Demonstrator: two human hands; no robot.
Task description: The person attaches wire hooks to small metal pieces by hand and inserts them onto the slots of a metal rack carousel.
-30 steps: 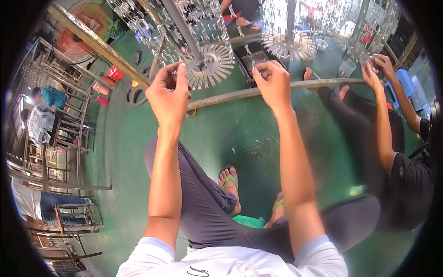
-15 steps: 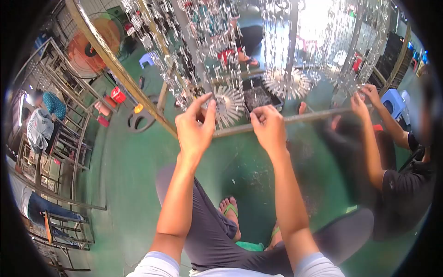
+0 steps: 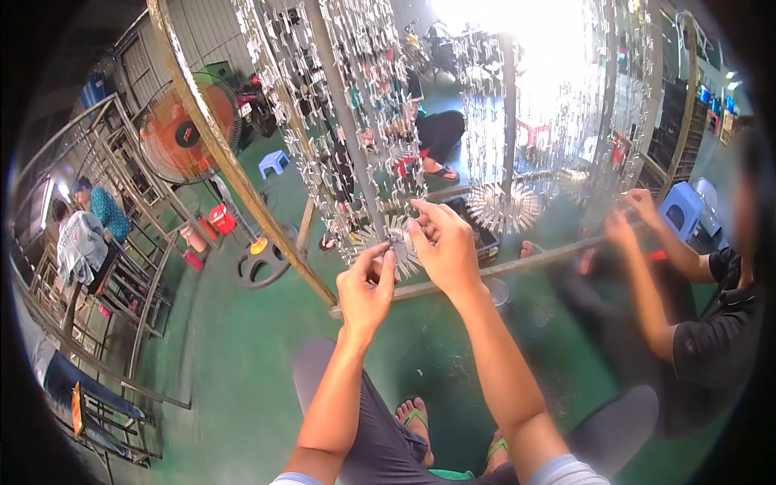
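My left hand [image 3: 365,293] is closed in a pinch, thumb and fingertips together, in front of the lower rim of a slotted round metal disc [image 3: 369,239]. Just up and to the right, my right hand [image 3: 451,257] has its fingers curled together beside the same disc, its fingertips close to the hanging strands. Anything between either set of fingertips is too small to make out. Strands of small shiny metal pieces [image 3: 378,65] hang around a grey upright pole [image 3: 333,73] above the disc. Part of the disc is hidden by my hands.
A wooden frame bar [image 3: 533,261] crosses low in front, joining a slanted post [image 3: 230,158] at left. Another slotted disc [image 3: 503,208] hangs to the right. A co-worker's hands [image 3: 630,218] work at the far right. An orange fan [image 3: 187,133] stands at left.
My right hand has moved up and left, closer to the strands and to my left hand. The left hand sits lower in view. The view has shifted, with the frame appearing lower.
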